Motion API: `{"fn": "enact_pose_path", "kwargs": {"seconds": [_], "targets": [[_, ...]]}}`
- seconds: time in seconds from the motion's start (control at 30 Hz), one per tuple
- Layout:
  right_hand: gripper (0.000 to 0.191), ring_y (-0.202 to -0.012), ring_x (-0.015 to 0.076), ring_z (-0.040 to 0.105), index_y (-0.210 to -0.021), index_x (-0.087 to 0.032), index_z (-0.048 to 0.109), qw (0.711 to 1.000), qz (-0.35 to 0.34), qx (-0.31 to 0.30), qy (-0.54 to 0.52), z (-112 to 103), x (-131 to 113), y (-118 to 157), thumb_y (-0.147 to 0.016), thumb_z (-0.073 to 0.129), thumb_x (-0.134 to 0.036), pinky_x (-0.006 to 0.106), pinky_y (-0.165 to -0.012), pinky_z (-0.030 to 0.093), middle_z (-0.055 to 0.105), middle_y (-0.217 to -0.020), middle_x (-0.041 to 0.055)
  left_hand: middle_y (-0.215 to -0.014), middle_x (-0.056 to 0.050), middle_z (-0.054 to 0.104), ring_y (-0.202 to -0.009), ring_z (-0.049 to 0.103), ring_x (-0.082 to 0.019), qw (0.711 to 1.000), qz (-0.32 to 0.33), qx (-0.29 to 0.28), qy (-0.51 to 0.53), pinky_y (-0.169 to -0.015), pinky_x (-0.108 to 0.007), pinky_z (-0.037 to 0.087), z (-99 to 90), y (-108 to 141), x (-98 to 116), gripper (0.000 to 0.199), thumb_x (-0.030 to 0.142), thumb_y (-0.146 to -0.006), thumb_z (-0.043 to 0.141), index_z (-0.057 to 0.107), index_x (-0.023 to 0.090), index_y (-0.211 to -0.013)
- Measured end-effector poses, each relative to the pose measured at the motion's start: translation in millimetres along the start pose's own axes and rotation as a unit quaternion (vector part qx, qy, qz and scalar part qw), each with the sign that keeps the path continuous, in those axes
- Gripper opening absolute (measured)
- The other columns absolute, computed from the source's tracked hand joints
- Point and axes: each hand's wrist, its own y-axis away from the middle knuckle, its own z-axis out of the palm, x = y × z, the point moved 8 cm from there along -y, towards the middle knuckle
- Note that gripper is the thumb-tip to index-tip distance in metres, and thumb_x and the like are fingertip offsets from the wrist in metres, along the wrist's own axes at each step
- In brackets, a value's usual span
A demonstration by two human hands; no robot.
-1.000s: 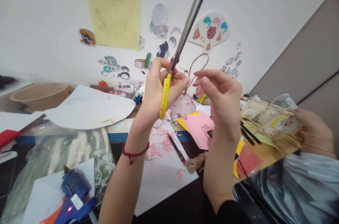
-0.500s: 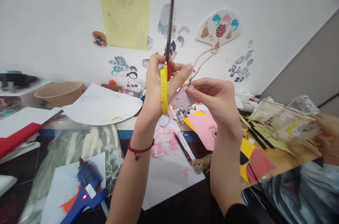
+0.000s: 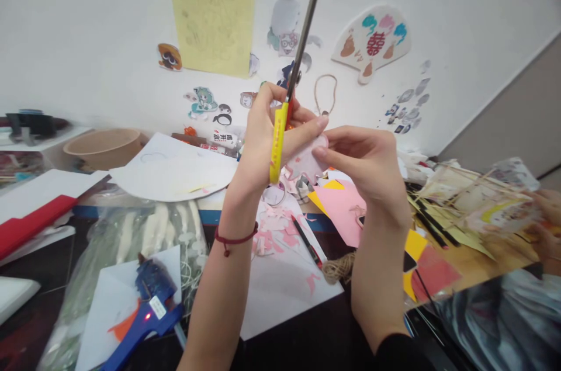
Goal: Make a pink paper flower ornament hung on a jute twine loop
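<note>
My left hand (image 3: 262,137) is closed, with yellow-and-red-handled scissors (image 3: 277,143) hooked on it, their metal blades pointing up and slightly right. Thumb and fingers of that hand also meet at the top edge of a small pale pink paper cutout (image 3: 307,163). From the other side, my right hand (image 3: 372,160) pinches the cutout between thumb and forefinger. A thin twine loop (image 3: 335,90) stands up above the fingertips. Where the twine meets the cutout is hidden behind my fingers.
Pink scraps and a pencil (image 3: 307,241) lie on white paper (image 3: 284,307), near coiled twine (image 3: 337,269). A blue glue gun (image 3: 153,315) with a lit red light sits at left. At right, another person's hand (image 3: 547,207) holds a decorated piece. A fan (image 3: 394,38) hangs on the wall.
The twine loop, earlier slanting up to the right across the fan's handle, now stands more upright and looks shorter. The scissors lean further right. My view has shifted slightly.
</note>
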Motion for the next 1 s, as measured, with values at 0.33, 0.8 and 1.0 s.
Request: {"fn": "enact_pose_path", "kwargs": {"seconds": [0.33,0.8,1.0], "targets": [[0.015,-0.067,0.0131,0.068,-0.084,-0.026,0.080,1.000,0.001,0.021,0.013,2.5,-5.1,2.0,-0.072,0.087,-0.031,0.027,-0.062,0.061,0.075,-0.075,-0.0017,-0.073,0.002,0.058,-0.069,0.062,-0.018,1.000,0.001,0.000,0.022,-0.067,-0.037,0.051,-2.5,-1.9,-2.2,0.045,0.031,-0.073,0.087,0.045,0.025,-0.088],[0.015,-0.058,0.0122,0.062,-0.078,-0.025,0.074,0.985,-0.088,0.127,0.079,-1.6,-29.9,6.2,-0.078,0.083,-0.036,0.029,-0.053,0.052,0.069,-0.070,-0.0014,-0.073,0.002,0.060,-0.075,0.065,-0.019,1.000,-0.004,-0.023,-0.008,-0.069,-0.037,0.055,5.1,-1.0,-2.4,0.053,0.047,-0.068,0.090,0.046,0.025,-0.088],[0.008,-0.055,0.0108,0.058,-0.079,-0.023,0.074,0.984,-0.109,0.134,0.043,-4.5,-27.3,4.7,-0.082,0.079,-0.027,0.028,-0.050,0.047,0.065,-0.068,-0.0017,-0.072,0.002,0.055,-0.072,0.062,-0.018,1.000,-0.003,-0.020,-0.001,-0.068,-0.038,0.052,3.1,-1.7,-2.2,0.053,0.045,-0.069,0.090,0.044,0.024,-0.088]]}}
